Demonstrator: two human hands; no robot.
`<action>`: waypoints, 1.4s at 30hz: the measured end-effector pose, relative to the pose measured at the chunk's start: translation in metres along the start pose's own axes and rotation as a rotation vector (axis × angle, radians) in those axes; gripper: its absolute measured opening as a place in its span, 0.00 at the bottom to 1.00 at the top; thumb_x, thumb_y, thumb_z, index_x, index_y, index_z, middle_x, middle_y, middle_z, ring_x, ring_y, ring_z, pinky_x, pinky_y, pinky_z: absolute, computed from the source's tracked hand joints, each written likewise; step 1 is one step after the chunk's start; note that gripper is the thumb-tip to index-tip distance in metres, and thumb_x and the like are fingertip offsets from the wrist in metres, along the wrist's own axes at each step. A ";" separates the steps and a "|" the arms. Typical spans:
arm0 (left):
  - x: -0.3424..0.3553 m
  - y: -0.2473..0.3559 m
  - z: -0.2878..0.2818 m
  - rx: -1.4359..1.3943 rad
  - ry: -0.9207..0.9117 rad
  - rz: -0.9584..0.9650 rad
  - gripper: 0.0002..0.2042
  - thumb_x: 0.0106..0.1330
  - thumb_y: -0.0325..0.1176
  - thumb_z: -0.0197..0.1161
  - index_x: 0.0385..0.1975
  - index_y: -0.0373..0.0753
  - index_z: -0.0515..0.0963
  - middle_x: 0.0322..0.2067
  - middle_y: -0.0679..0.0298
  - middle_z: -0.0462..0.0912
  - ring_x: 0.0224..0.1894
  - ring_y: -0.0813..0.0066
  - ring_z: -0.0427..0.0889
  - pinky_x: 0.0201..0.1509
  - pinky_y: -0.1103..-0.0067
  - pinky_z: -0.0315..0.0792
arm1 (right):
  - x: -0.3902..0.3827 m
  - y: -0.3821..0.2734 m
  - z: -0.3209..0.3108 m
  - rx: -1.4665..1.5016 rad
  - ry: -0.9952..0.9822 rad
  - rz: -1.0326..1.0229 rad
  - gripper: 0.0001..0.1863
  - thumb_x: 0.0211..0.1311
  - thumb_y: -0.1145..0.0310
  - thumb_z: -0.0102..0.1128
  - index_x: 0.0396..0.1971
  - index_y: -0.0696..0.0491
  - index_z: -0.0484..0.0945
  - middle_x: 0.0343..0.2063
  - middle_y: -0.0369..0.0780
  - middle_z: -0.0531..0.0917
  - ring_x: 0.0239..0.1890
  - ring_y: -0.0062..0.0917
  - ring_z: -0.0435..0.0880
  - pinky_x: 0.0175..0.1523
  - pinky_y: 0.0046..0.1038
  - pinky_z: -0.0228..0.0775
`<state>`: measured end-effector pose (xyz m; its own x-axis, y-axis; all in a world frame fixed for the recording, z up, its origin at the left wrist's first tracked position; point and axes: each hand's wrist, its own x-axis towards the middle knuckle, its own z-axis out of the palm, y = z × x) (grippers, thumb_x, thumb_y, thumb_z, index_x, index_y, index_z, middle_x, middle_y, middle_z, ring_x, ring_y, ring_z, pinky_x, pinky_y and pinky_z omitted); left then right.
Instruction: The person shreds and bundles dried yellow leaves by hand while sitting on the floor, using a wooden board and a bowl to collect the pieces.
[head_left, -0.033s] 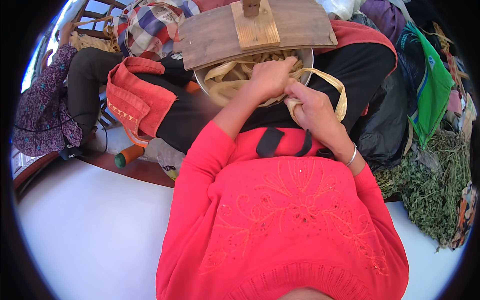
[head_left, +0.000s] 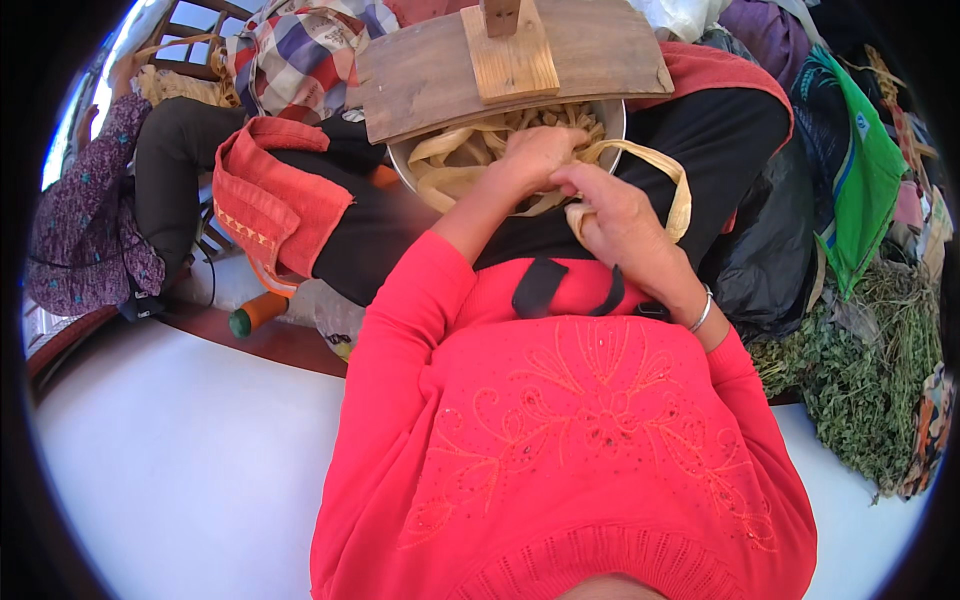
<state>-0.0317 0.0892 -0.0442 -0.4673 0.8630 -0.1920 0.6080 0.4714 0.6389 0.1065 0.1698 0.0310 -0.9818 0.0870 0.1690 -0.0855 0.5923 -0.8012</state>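
Observation:
A round metal basin (head_left: 398,158) rests at my lap, with coils of a flat straw-coloured strip (head_left: 440,150) inside. From the basin one length of it loops out to the right and back to my right hand (head_left: 622,215). That hand is closed round the strip in front of the basin's near rim. My left hand (head_left: 540,158) lies over the basin, its fingers curled and pointing right. The two hands meet at the right fingertips; what the left fingers grip is hidden. A curved wooden board (head_left: 420,80) with a lighter wood block (head_left: 510,60) covers the far part of the basin.
A red towel (head_left: 285,195) drapes over my left leg. An orange roll with a green end (head_left: 258,314) lies on the left. Dried green plants (head_left: 870,370), a black plastic bag (head_left: 765,240) and a green cloth (head_left: 862,170) are heaped on the right. Another person's patterned sleeve (head_left: 95,220) shows far left.
Both hands have shifted slightly left and toward me, the left fingers drawing back a little from the right side of the basin. The right hand keeps hold of the strip.

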 end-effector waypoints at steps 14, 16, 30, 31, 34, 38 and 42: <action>-0.123 0.077 -0.099 -0.361 0.412 0.267 0.10 0.59 0.34 0.56 0.29 0.32 0.77 0.28 0.56 0.81 0.35 0.63 0.79 0.41 0.74 0.71 | -0.006 -0.071 -0.083 -0.292 0.011 -0.102 0.21 0.45 0.77 0.61 0.44 0.54 0.77 0.39 0.41 0.79 0.45 0.36 0.76 0.48 0.30 0.69; -0.134 0.075 -0.114 -0.344 0.561 0.362 0.11 0.58 0.37 0.58 0.27 0.33 0.78 0.28 0.58 0.82 0.34 0.64 0.79 0.39 0.73 0.71 | -0.009 -0.065 -0.062 -0.261 -0.062 -0.141 0.21 0.45 0.78 0.59 0.45 0.54 0.76 0.38 0.41 0.78 0.43 0.37 0.77 0.46 0.32 0.71; -0.163 0.091 -0.167 -1.133 -0.002 0.809 0.06 0.61 0.23 0.52 0.36 0.31 0.74 0.34 0.52 0.79 0.33 0.66 0.80 0.40 0.75 0.74 | 0.036 -0.102 -0.041 0.745 -0.063 -0.230 0.30 0.50 0.72 0.67 0.55 0.58 0.69 0.54 0.45 0.72 0.56 0.35 0.71 0.58 0.31 0.64; -0.156 0.097 -0.165 -1.088 0.120 0.755 0.08 0.60 0.24 0.52 0.37 0.29 0.74 0.33 0.52 0.79 0.33 0.68 0.79 0.39 0.76 0.73 | 0.037 -0.103 -0.041 0.870 -0.158 -0.157 0.27 0.51 0.72 0.66 0.53 0.58 0.71 0.50 0.44 0.75 0.52 0.32 0.74 0.55 0.29 0.65; -0.163 0.099 -0.165 -0.853 0.736 0.467 0.16 0.60 0.35 0.56 0.39 0.25 0.74 0.30 0.57 0.79 0.28 0.77 0.76 0.32 0.83 0.69 | 0.035 -0.088 -0.054 0.624 -0.402 -0.120 0.20 0.53 0.72 0.65 0.47 0.58 0.75 0.38 0.39 0.80 0.40 0.22 0.80 0.44 0.23 0.70; -0.161 0.041 -0.179 -0.513 1.123 0.072 0.07 0.67 0.26 0.55 0.37 0.29 0.76 0.29 0.62 0.80 0.25 0.90 0.71 0.27 0.92 0.63 | -0.005 -0.051 -0.095 0.280 -0.218 0.133 0.06 0.55 0.78 0.60 0.34 0.60 0.78 0.19 0.37 0.76 0.21 0.16 0.73 0.28 0.19 0.64; -0.176 -0.010 -0.166 0.008 1.196 -0.153 0.08 0.66 0.30 0.57 0.39 0.32 0.77 0.26 0.63 0.82 0.25 0.84 0.75 0.27 0.86 0.67 | -0.049 -0.015 -0.123 -0.082 -0.088 0.337 0.04 0.57 0.77 0.56 0.32 0.59 0.76 0.19 0.42 0.73 0.20 0.26 0.74 0.28 0.25 0.64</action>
<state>-0.0622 -0.0977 0.1067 -0.8316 0.0852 0.5489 0.4960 0.5587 0.6647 0.1764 0.2551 0.1052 -0.9637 0.2212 -0.1494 0.2558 0.6049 -0.7541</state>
